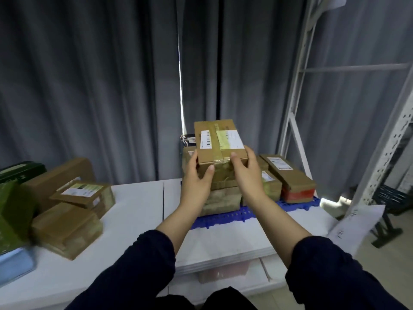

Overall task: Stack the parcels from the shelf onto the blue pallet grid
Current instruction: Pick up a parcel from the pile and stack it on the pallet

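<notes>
Both hands hold one taped parcel (220, 143) above the stack (220, 195) on the blue pallet grid (225, 217), left hand (199, 173) and right hand (247, 171) clamped on its near corners. Best lowered level, edges squared with the box beneath, fingers slipping out last.

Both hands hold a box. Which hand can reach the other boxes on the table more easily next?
Probably the left hand. Both hands grip the held parcel over the blue pallet grid, but the waiting parcels lie on the left side; the right hand would have to cross over.
</notes>
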